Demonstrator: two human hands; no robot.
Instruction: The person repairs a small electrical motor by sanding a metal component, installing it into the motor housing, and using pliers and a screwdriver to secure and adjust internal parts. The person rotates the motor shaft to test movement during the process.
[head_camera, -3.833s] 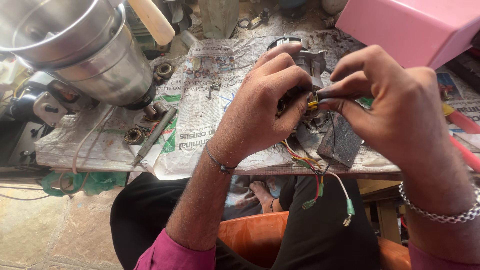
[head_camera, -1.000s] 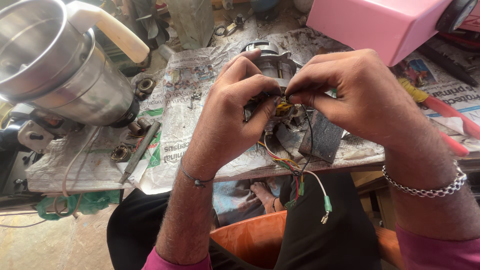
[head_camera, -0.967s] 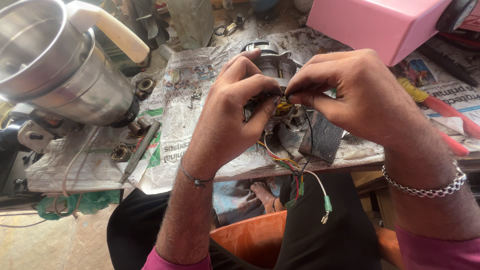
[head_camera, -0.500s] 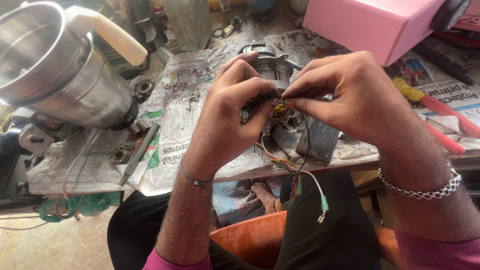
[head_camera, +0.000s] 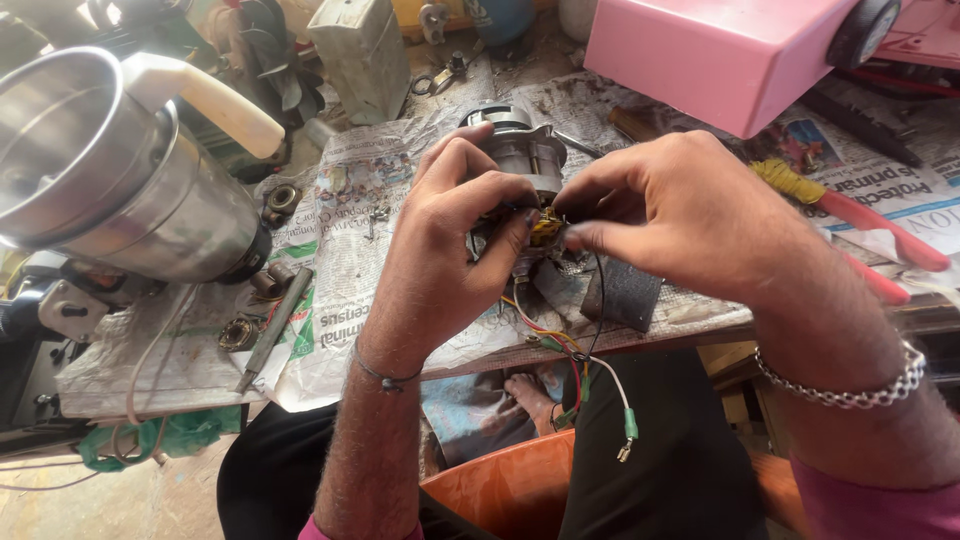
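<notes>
My left hand (head_camera: 445, 255) grips a small grey electric motor (head_camera: 520, 150) held over the newspaper-covered bench. My right hand (head_camera: 680, 215) pinches a small yellow-brass part (head_camera: 545, 226) on the motor's near end, fingertips meeting those of the left hand. Coloured wires (head_camera: 570, 370) with green-sleeved terminals hang from the motor down past the bench edge toward my lap. A dark flat piece (head_camera: 625, 295) lies on the bench under my right hand. Much of the motor is hidden by my fingers.
A steel mixer jar (head_camera: 110, 190) with a cream handle stands at left. Bearings and a metal rod (head_camera: 275, 325) lie on the newspaper (head_camera: 350, 260). A pink box (head_camera: 720, 45) sits at back right, red-handled pliers (head_camera: 860, 225) at right. An orange seat (head_camera: 500, 490) is below.
The view has drifted slightly, so jar and bench sit a little differently. Both hands stay on the motor, with my right fingertips working at the same brass part.
</notes>
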